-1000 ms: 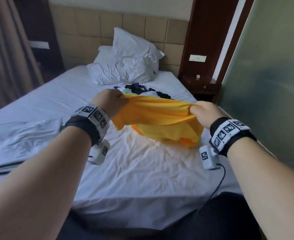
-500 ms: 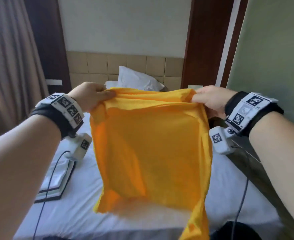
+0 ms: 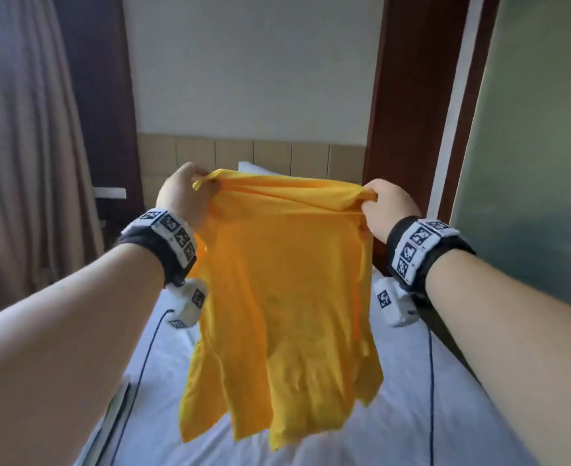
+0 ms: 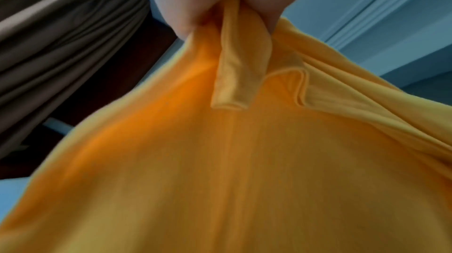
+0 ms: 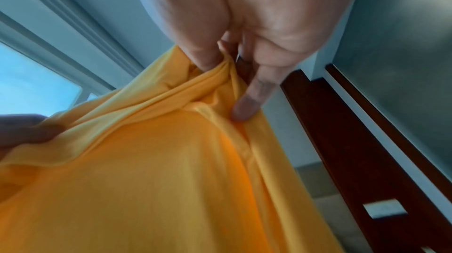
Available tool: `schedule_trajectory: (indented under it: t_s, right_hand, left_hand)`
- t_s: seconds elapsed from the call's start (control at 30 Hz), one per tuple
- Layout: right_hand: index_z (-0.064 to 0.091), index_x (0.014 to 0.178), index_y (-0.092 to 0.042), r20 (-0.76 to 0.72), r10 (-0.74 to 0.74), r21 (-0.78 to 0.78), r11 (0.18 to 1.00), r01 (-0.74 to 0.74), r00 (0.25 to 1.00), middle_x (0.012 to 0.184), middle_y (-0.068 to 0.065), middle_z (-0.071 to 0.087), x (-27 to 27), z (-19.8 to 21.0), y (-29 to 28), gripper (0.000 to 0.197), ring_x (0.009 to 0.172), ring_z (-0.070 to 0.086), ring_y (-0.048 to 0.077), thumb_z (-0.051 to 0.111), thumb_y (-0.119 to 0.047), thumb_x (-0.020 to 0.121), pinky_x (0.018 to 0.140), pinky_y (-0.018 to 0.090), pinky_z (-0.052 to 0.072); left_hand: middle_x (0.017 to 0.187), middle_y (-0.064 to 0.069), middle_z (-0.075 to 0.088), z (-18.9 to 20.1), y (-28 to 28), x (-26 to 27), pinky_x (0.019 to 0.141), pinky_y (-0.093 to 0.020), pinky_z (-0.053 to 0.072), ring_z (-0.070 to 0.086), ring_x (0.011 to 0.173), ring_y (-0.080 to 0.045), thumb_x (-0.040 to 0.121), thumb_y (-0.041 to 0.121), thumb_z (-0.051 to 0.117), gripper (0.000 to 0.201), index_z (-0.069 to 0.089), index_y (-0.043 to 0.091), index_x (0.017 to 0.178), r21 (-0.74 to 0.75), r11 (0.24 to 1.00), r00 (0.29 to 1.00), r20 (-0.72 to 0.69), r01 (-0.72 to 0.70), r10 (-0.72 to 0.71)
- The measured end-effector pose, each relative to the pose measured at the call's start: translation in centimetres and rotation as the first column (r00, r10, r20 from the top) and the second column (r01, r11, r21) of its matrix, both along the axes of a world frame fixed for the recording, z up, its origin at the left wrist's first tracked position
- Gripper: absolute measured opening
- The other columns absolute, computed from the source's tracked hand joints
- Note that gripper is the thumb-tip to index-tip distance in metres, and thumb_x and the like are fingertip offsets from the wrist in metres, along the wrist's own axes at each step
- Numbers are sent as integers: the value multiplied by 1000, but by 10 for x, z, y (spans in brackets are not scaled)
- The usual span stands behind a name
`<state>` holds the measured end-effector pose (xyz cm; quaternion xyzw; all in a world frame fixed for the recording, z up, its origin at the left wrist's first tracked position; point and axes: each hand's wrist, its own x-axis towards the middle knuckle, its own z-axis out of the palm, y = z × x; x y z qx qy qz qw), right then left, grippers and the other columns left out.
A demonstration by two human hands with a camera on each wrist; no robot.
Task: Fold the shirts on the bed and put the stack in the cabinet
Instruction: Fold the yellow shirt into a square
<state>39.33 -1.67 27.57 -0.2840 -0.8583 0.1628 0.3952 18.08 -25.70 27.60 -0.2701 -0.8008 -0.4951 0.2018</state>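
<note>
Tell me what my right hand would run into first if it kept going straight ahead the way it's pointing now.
Probably the dark wooden panel beside the headboard. Your right hand, gripping the yellow shirt, points forward over the bed, and nothing else shows in that line, though depth is hard to judge.

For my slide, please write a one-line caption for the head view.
Both hands, left hand and right hand, hold a yellow cotton shirt up above the white bed.
</note>
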Motion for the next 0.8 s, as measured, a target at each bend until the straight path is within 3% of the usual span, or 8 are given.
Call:
schedule_trajectory:
  t_s: [0.1, 0.23, 0.3, 0.37, 0.5, 0.63, 0.7, 0.8]
  right_hand:
    - [65, 104, -20, -226, 89, 113, 992, -65, 970, 93, -1, 67, -9, 33, 2, 22, 84, 61, 22, 45, -14, 97, 67, 31, 44]
    - [65, 101, -15, -267, 105, 121, 990, -74, 958, 93, 1, 65, -17, 5, 5, 17, 84, 56, 22, 50, -16, 95, 69, 30, 39]
    - [67, 100, -15, -152, 53, 45, 998, -47, 987, 88, 4, 66, -16, -48, 11, 18, 82, 57, 26, 50, -15, 93, 67, 32, 42]
    - [70, 102, -12, 82, -12, -29, 999, 15, 997, 94, 12, 70, -17, -123, 20, 22, 87, 62, 36, 49, -14, 93, 68, 34, 47]
    - [71, 114, -18, 606, -19, -167, 975, 150, 795, 113, 15, 69, -5, -287, 25, 34, 98, 65, 37, 42, -17, 96, 74, 33, 48]
    - [58, 142, -23, 681, 62, -356, 899, 256, 730, 147, 11, 54, 21, -371, 21, 46, 124, 58, 34, 39, -17, 100, 101, 37, 49]
    - [53, 145, -25, 600, 79, -475, 836, 274, 796, 143, 9, 57, 28, -384, 19, 49, 111, 65, 35, 37, -17, 99, 88, 41, 59]
    - [50, 146, -27, 418, 71, -672, 695, 255, 906, 107, 7, 68, 29, -394, 17, 52, 67, 73, 32, 39, -13, 98, 54, 40, 62]
  left_hand:
    - [120, 5, 57, 39, 4, -2, 79, -29, 44, 57, 96, -15, 100, 38, 59, 24, 62, 30, 122, 236, 971, 993, -116, 36, -9]
    - [114, 8, 51, 5, 10, -13, 98, -42, 47, 52, 113, -21, 99, 42, 58, 20, 63, 36, 117, 198, 980, 981, -191, 22, 16]
    - [115, 4, 55, -51, 17, -18, 97, -44, 48, 54, 112, -24, 98, 43, 59, 24, 65, 32, 118, 78, 997, 990, -142, 20, -9]
    - [115, -3, 61, -130, 21, -18, 79, -40, 55, 62, 97, -26, 94, 47, 63, 25, 69, 31, 113, -43, 995, 996, 35, 86, -84]
    - [111, -4, 70, -292, 17, -10, 74, -29, 51, 65, 85, -26, 87, 37, 79, 9, 72, 32, 92, -446, 876, 903, 428, 183, 29]
    - [95, -3, 60, -380, 2, -9, 77, -19, 53, 57, 81, -18, 97, 17, 67, 11, 58, 17, 103, -518, 778, 745, 660, 357, 97]
    - [74, -4, 55, -391, -2, -7, 82, -38, 56, 56, 74, -24, 94, 17, 71, 13, 62, 10, 102, -477, 826, 666, 725, 301, 176]
    - [68, -14, 58, -380, 1, 4, 64, -36, 51, 57, 62, -26, 88, 22, 77, 27, 65, -2, 90, -471, 845, 563, 782, 255, 266]
